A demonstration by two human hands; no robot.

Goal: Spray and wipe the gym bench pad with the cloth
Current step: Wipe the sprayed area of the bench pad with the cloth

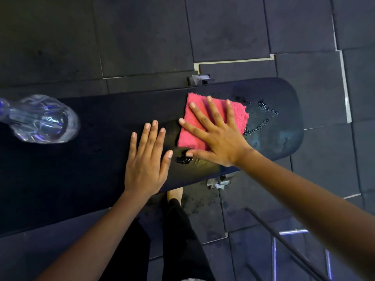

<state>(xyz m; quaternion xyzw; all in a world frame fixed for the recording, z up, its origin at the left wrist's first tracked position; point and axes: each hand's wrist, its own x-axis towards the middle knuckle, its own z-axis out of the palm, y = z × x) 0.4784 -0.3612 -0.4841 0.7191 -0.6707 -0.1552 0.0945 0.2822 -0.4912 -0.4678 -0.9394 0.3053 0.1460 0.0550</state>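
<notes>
A long black gym bench pad (85, 163) runs across the view, its rounded end at the right. A folded pink cloth (238, 113) lies flat on the pad near that end. My right hand (215, 132) presses on the cloth with fingers spread. Beside it, my left hand (147, 159) rests flat on the bare pad, fingers apart, holding nothing. Wet droplets (261, 118) glisten on the pad right of the cloth, and a small puddle (182, 159) sits under my right thumb. A clear plastic spray bottle (42, 119) stands on the pad at far left.
Dark rubber floor tiles (233, 33) surround the bench. Metal bench feet show at the far side (199, 79) and the near side (220, 181). My bare foot and black trouser leg (178, 220) stand by the near edge. A dark metal frame (284, 246) lies at lower right.
</notes>
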